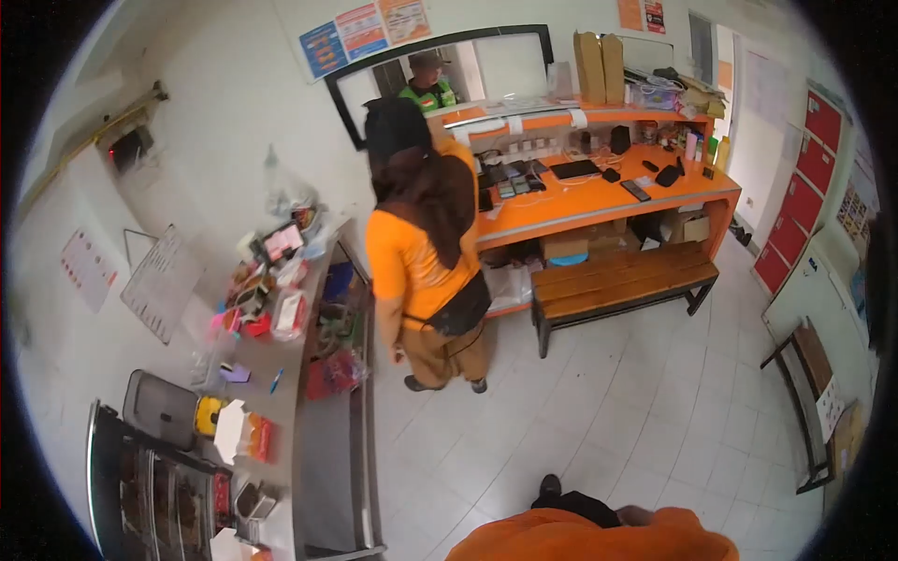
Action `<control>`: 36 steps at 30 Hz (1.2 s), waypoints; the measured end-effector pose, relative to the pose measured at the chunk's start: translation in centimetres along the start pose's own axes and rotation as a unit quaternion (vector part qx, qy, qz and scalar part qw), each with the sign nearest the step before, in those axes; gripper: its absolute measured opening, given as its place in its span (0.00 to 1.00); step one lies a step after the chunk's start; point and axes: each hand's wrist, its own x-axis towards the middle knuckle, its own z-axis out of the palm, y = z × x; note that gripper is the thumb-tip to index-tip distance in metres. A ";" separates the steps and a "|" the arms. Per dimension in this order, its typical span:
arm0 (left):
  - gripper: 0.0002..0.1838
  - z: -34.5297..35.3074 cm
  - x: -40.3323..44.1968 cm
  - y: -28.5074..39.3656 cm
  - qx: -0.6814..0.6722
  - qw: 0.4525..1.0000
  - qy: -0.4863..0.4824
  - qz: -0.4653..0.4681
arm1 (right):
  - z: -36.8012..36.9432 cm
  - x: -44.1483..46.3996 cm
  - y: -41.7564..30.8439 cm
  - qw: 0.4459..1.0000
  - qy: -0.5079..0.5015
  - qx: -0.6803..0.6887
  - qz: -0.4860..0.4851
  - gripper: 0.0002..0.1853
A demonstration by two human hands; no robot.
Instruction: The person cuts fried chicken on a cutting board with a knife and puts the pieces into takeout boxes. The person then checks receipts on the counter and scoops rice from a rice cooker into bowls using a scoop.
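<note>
At the bottom edge I see my own orange shirt [589, 542], with a black shoe [550, 485] and dark cloth [575, 508] just beyond it. A small part of my right hand [635, 515] shows close against my body beside the dark cloth. Its fingers are hidden, so whether it holds anything cannot be made out. My left hand is out of sight. Tiled floor [524, 421] spreads out in front of me.
A person in an orange shirt [426, 262] stands by an orange counter [561, 210] with phones and a tablet. A wooden bench [622, 280] stands before it. On the left, a long table [313, 355] carries boxes and bags. Red lockers [800, 201] line the right.
</note>
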 end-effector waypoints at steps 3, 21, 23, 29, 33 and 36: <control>0.20 -0.9 3.1 1.5 0.040 0.995 -0.053 -0.070 | -4.9 -3.4 0.3 0.983 -0.057 0.134 0.112 0.20; 0.22 3.3 37.2 54.9 -0.167 0.945 -0.175 0.219 | -46.4 5.3 -29.7 0.965 0.173 0.194 -0.048 0.25; 0.20 2.5 36.2 65.0 -0.127 0.952 -0.164 0.226 | -48.9 5.2 -32.6 0.969 0.164 0.179 -0.051 0.24; 0.18 1.3 42.2 79.7 -0.218 0.897 -0.097 0.371 | -58.9 5.7 -45.4 0.925 0.160 0.258 -0.230 0.19; 0.17 -1.3 45.5 85.9 -0.239 0.910 -0.004 0.339 | -66.1 6.1 -56.4 0.850 0.179 0.332 -0.369 0.11; 0.15 -3.8 50.3 90.5 -0.174 0.886 0.139 0.407 | -74.9 8.6 -66.2 0.847 0.179 0.290 -0.408 0.11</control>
